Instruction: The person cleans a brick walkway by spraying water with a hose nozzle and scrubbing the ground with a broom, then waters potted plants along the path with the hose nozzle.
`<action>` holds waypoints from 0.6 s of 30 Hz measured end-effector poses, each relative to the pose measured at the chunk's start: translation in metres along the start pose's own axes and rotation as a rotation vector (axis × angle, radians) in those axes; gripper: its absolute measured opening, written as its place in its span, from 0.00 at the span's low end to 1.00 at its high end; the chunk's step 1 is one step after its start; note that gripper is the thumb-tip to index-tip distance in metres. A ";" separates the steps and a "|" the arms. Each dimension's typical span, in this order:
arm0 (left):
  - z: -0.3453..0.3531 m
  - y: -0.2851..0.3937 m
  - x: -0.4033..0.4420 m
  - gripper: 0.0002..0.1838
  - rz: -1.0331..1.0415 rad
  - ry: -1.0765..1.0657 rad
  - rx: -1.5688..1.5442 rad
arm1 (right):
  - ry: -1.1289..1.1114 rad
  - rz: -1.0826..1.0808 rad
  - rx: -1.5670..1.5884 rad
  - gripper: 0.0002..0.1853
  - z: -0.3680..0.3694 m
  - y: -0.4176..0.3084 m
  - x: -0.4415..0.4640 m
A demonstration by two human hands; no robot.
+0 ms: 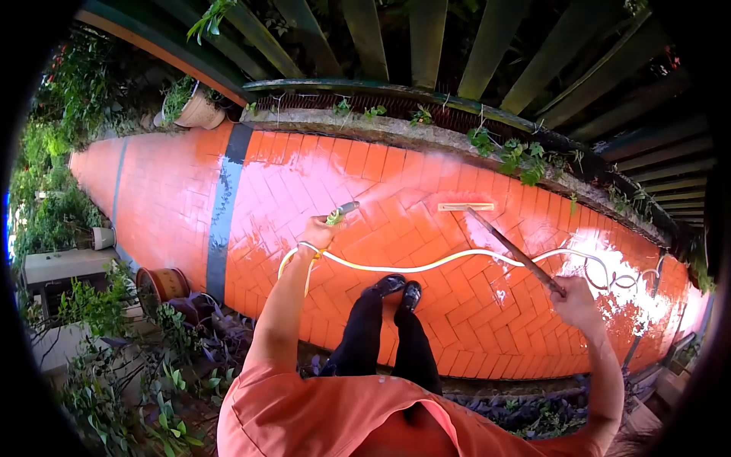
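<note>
My left hand point(318, 232) is closed around a hose nozzle point(344, 211) with a green part, and a faint spray leaves its tip toward the upper right. From that hand a white hose point(426, 266) runs in waves across the wet orange brick path point(426, 320) to loops on the right. My right hand point(576, 303) grips the wooden handle of a broom point(525, 259), held at a slant. Its pale, flat head point(466, 206) rests on the bricks near the far kerb, bristles pointing away from me.
A wooden slat fence point(426, 46) stands behind a low stone kerb point(381, 126) with small weeds. Potted plants include a pale pot point(199, 108) and a terracotta pot point(162, 286) at left. Purple-leaved plants point(228, 335) border the near side. A dark band point(226, 206) crosses the path.
</note>
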State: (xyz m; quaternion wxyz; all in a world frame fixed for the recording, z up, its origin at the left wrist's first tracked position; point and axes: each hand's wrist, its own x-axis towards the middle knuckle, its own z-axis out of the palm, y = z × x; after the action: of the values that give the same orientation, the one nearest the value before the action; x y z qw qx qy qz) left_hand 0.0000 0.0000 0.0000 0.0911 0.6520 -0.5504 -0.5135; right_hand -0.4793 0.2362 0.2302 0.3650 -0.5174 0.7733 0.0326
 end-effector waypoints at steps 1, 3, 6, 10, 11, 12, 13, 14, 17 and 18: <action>-0.004 0.001 0.005 0.15 -0.035 0.051 -0.089 | 0.036 -0.025 0.035 0.05 0.010 -0.001 -0.006; -0.001 0.001 -0.020 0.16 -0.073 0.089 -0.179 | 0.108 -0.067 0.071 0.05 0.026 0.012 -0.056; -0.031 0.010 -0.009 0.18 -0.110 0.194 -0.209 | 0.156 -0.001 0.155 0.04 0.037 0.003 -0.089; -0.026 0.032 -0.002 0.20 -0.165 0.142 -0.214 | 0.112 0.038 0.230 0.05 0.034 -0.011 -0.098; -0.017 0.029 0.006 0.21 -0.170 0.147 -0.214 | 0.106 0.037 0.228 0.05 0.034 -0.015 -0.097; -0.016 0.016 0.021 0.22 -0.103 0.159 -0.228 | 0.097 0.024 0.159 0.04 0.036 -0.018 -0.089; -0.022 0.019 0.022 0.22 -0.108 0.184 -0.235 | 0.089 0.001 0.083 0.03 0.035 -0.022 -0.078; -0.032 0.019 0.019 0.22 -0.190 0.165 -0.262 | 0.072 -0.021 0.082 0.03 0.030 -0.031 -0.071; -0.081 -0.026 0.037 0.22 -0.260 0.178 -0.282 | 0.055 0.063 0.054 0.02 0.018 -0.060 -0.053; -0.109 -0.039 0.036 0.22 -0.308 0.181 -0.339 | 0.056 0.082 0.034 0.03 0.020 -0.066 -0.048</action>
State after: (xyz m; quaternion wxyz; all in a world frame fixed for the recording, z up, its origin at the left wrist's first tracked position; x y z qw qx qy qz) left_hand 0.1035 -0.0632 0.0029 0.1688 0.7470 -0.3400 -0.5458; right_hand -0.4049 0.2518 0.2655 0.3501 -0.4798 0.8043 0.0199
